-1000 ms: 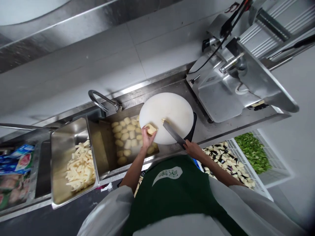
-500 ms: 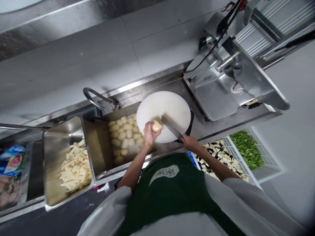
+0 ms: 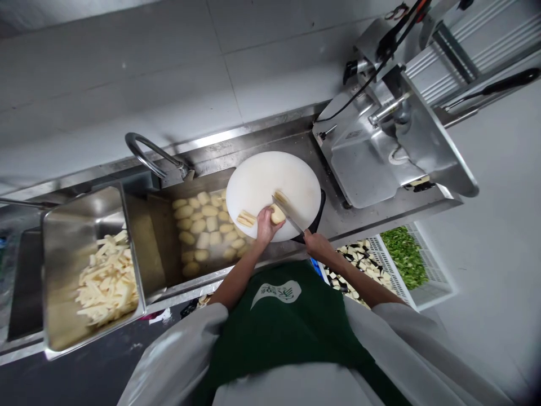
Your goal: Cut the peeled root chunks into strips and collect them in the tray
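On a round white cutting board (image 3: 270, 169), my left hand (image 3: 266, 226) is closed on a peeled potato (image 3: 278, 214). My right hand (image 3: 320, 248) grips the handle of a kitchen knife (image 3: 293, 221), whose blade lies against the potato's right side. Just beyond the blade is a cut potato piece (image 3: 281, 197). Several potato strips (image 3: 246, 218) rest at the board's left, beside my left hand. Peeled potatoes (image 3: 205, 220) sit in water in the sink to the left.
A steel container (image 3: 63, 254) holding potato sticks (image 3: 110, 279) stands far left, near a curved faucet (image 3: 154, 152). At right is a metal slicing machine (image 3: 363, 169). Below it, white baskets hold diced eggplant (image 3: 359, 268) and chopped greens (image 3: 403, 256).
The knife blade has come against the potato, and a cut piece now lies beyond it. Strips at the board's left have come into sight. The whole view has shifted slightly.
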`<state>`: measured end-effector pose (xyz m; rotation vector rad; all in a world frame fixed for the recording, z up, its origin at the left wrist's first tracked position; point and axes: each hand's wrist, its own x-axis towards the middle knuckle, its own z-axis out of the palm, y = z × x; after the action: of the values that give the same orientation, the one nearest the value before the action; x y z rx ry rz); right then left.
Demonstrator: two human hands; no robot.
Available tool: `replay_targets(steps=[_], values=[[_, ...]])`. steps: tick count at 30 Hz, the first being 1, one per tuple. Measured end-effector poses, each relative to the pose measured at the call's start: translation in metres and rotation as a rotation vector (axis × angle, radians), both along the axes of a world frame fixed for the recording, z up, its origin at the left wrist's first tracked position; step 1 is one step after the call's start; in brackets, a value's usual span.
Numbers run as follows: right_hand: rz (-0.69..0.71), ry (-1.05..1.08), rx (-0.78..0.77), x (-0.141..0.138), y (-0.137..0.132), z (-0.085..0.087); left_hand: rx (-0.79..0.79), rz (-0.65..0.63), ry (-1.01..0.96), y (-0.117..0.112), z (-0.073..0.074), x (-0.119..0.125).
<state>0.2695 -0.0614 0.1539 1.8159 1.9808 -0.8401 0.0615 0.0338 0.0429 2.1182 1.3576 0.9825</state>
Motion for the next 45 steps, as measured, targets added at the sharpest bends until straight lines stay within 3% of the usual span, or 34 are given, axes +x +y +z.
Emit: replay_targets(steps=[7, 15, 18, 21, 27, 29, 32, 40, 45], values=[[-0.037, -0.017, -0.017, 0.002, 0.004, 0.011, 0.170, -0.055, 0.048, 0.003, 0.021, 0.005], [-0.008, -0.065, -0.013, 0.006, -0.005, 0.061, 0.162, -0.110, 0.086, 0.011, 0.018, 0.007], [0.008, -0.068, -0.040, 0.009, -0.005, 0.071, 0.176, -0.111, 0.072, 0.011, 0.016, 0.006], [0.015, -0.056, -0.053, 0.007, 0.006, 0.064, 0.186, -0.116, 0.053, 0.012, 0.014, 0.007], [-0.031, 0.021, -0.021, -0.025, 0.044, 0.019, 0.152, -0.127, -0.005, 0.012, 0.014, 0.001], [-0.034, 0.016, -0.017, -0.031, 0.050, 0.011, 0.141, -0.145, -0.044, 0.011, 0.014, -0.003], [-0.023, -0.016, -0.002, -0.030, 0.048, 0.015, 0.143, -0.139, -0.062, 0.009, 0.011, -0.007], [0.014, -0.052, -0.014, -0.019, 0.022, 0.053, 0.127, -0.153, -0.036, 0.010, 0.000, -0.004], [0.026, -0.025, -0.027, -0.035, 0.042, 0.037, 0.081, -0.168, -0.039, 0.009, -0.003, -0.005]])
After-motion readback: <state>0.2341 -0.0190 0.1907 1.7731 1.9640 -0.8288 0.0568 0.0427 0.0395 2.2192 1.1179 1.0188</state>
